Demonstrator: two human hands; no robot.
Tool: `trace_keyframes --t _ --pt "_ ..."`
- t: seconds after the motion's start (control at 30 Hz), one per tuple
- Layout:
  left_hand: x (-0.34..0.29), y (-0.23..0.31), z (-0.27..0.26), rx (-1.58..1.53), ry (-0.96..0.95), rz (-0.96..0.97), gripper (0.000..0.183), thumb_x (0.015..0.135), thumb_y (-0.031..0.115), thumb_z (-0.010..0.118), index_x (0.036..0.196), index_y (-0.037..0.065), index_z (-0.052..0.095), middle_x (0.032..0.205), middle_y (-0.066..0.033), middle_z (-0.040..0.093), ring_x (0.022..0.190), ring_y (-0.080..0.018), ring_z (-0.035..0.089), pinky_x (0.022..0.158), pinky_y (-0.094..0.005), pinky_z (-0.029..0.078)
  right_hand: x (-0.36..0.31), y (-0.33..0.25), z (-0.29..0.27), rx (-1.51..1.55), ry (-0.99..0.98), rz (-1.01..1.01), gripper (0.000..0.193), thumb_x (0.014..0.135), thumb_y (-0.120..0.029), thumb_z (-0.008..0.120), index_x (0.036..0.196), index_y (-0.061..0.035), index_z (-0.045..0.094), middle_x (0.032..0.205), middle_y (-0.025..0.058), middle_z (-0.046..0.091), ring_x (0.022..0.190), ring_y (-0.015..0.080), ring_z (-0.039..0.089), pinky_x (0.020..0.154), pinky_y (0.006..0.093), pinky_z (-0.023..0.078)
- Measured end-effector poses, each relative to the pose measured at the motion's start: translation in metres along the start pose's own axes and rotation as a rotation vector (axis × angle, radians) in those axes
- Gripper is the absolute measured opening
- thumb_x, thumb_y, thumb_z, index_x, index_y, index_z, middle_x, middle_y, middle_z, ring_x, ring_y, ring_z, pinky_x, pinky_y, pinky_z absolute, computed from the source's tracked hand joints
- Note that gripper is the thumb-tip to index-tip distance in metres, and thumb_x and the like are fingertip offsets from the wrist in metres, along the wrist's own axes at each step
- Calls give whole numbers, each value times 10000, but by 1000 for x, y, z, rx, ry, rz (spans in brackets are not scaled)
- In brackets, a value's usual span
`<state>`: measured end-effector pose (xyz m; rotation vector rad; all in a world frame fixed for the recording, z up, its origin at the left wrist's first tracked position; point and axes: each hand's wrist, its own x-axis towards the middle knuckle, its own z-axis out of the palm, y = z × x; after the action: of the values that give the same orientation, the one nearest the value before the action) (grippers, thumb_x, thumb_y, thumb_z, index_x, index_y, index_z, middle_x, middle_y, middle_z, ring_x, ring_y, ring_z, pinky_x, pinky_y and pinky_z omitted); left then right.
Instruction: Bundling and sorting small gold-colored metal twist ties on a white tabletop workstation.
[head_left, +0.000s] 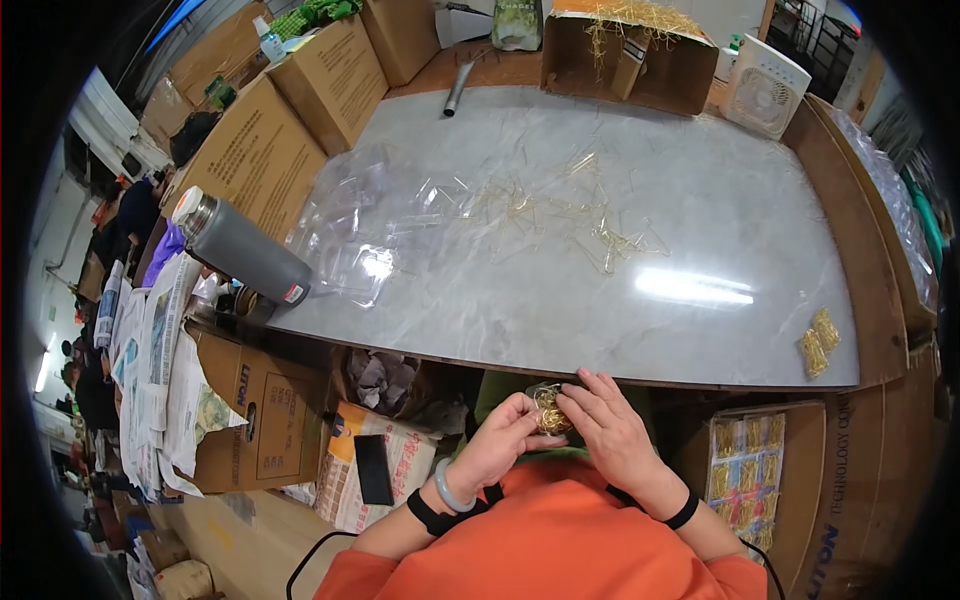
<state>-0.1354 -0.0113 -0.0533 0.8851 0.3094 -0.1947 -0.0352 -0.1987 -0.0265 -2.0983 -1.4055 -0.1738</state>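
Note:
Close to my body, just below the table's front edge, both hands hold a bundle of thin gold wire pieces (549, 412), which seems to sit in clear plastic. My left hand (505, 435) grips it from the left, thumb and fingers closed on it. My right hand (608, 425) presses on it from the right, fingers bent over its side and partly hiding it. Loose gold wire pieces (610, 240) lie scattered over the middle of the grey tabletop (480, 315). To their left is a spread of clear plastic packaging (350, 225). Two gold wire bundles (819, 344) rest at the right front corner.
A grey flask (245, 250) stands at the table's left edge beside cardboard boxes (255, 150). At the back are an open carton (630, 75), a white fan-like device (765, 87) and a dark-handled tool (458, 90). Right of me, a box (790, 480) holds several gold bundles. A black phone (374, 470) lies left.

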Motion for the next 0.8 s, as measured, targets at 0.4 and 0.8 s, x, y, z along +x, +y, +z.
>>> trace_keyframes --t 0.4,0.8 --pt "28 59 36 628 157 325 116 1081 108 485 1115 -2 478 977 -113 649 832 -155 686 690 -324 582 40 9 -6 151 326 84 363 885 65 634 1242 0 628 1228 175 635 1201 414 610 1073 519 480" --pt "63 58 24 1828 257 832 544 1036 282 535 1475 -27 446 1557 -224 410 1445 -425 357 1189 -561 241 55 33 -1 -77 286 166 365 875 48 618 1234 -15 609 1227 169 612 1225 394 580 1075 503 476"
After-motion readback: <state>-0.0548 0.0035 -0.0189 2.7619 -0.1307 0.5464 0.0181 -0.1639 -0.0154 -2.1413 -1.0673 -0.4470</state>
